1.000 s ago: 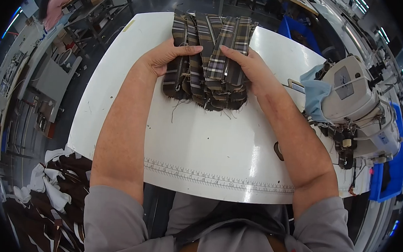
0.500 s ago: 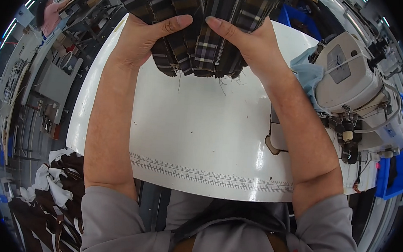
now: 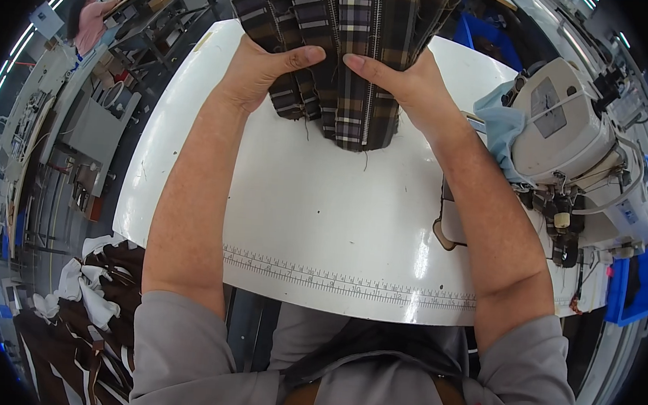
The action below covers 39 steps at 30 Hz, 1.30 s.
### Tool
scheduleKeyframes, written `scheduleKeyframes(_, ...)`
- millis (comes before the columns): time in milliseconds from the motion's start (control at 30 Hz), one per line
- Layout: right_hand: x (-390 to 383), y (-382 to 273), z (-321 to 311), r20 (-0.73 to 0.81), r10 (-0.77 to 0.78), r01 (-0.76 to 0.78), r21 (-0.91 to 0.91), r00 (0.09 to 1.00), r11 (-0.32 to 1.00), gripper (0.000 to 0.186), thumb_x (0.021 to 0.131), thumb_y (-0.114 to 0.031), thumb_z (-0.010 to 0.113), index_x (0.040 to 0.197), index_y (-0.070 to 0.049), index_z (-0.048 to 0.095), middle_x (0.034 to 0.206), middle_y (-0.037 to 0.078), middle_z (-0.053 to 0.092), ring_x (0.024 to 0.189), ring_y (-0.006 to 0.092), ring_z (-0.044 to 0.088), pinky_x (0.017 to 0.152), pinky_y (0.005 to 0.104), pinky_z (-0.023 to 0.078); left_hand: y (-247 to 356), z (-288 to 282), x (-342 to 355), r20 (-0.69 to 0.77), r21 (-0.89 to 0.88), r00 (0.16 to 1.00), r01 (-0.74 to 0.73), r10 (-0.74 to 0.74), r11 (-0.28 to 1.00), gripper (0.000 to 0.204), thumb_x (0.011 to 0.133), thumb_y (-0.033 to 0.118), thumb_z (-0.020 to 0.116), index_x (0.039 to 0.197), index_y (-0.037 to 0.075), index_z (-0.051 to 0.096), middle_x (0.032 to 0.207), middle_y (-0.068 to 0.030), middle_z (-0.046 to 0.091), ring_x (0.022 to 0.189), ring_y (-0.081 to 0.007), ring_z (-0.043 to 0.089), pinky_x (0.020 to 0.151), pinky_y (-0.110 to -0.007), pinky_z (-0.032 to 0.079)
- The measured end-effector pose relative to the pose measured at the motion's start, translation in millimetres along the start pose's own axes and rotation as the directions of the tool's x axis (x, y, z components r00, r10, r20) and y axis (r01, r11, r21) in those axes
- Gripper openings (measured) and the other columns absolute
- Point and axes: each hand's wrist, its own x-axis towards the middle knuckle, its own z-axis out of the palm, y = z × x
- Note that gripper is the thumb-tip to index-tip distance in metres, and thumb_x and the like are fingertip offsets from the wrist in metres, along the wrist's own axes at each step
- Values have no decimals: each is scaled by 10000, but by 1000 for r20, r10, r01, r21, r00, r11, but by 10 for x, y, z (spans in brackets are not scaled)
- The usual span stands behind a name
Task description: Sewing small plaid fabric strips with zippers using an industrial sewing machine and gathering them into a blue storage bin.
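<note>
Both my hands grip a bundle of dark plaid fabric pieces (image 3: 356,48) with metal zippers sewn along them. The bundle hangs over the far part of the white table, its frayed lower edges trailing loose threads. My left hand (image 3: 273,69) is closed on the left side of the bundle, thumb lying on top. On the right side my right hand (image 3: 405,81) is closed the same way, thumb pointing inward. Fingers of both hands are hidden behind the cloth, and its top runs out of view.
A sewing machine (image 3: 559,120) with a light blue cloth (image 3: 500,132) stands on the right of the white table (image 3: 323,217). Blue bins (image 3: 630,288) sit beyond it. Brown and white garments (image 3: 87,314) are heaped at the lower left. Another person (image 3: 90,21) works far left.
The bundle has shifted slightly right, and its right-hand pieces hang lower, showing more of one zipper. My left hand has moved right and a little down with it.
</note>
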Motion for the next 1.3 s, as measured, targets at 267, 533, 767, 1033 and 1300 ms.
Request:
scheduleKeyframes(267, 8, -20, 44, -33, -23, 26, 98, 999, 995, 478, 905, -232, 881, 1279, -14, 678, 1176, 105, 755, 1077, 173, 729, 949, 323, 598, 92, 106, -5, 6, 67, 1000, -15, 14, 998, 671, 662, 216, 1046, 1219, 46, 713, 1135, -92, 782, 1126, -220, 733, 1005, -356, 605)
scheduleKeyframes(533, -44, -113, 57, -97, 21, -12, 90, 995, 996, 441, 902, -252, 888, 1235, -21, 713, 1161, 109, 764, 1058, 176, 730, 947, 334, 598, 156, 124, -24, 11, 93, 998, -69, 68, 993, 774, 664, 232, 1046, 1302, 33, 657, 1224, -85, 745, 1141, -207, 711, 1035, -355, 594)
scheduleKeyframes(767, -57, -191, 28, -53, -1, 7, 116, 999, 993, 512, 906, -267, 876, 1301, -11, 672, 1193, 113, 740, 1098, 182, 707, 972, 344, 582, 257, 177, -70, 64, -5, 994, -93, 93, 996, 684, 691, 176, 1034, 1260, 32, 684, 1179, -70, 764, 1115, -182, 721, 1009, -347, 597)
scheduleKeyframes(1033, -68, -157, -6, -35, 52, -47, 128, 998, 991, 567, 928, -303, 841, 1347, 9, 620, 1231, 132, 714, 1148, 195, 685, 1008, 350, 560, 215, 115, -31, -4, -129, 996, -86, 86, 988, 621, 711, 128, 1013, 1242, 50, 700, 1171, -87, 773, 1083, -186, 743, 979, -334, 611)
scheduleKeyframes(1300, -48, -161, -5, -63, 27, -12, 237, 998, 971, 522, 933, -259, 840, 1328, 7, 626, 1233, 135, 712, 1126, 197, 691, 983, 347, 572, 243, 141, -69, 77, -139, 995, -46, 57, 989, 574, 717, 79, 1000, 1219, 53, 722, 1143, -66, 782, 1069, -175, 744, 975, -336, 605)
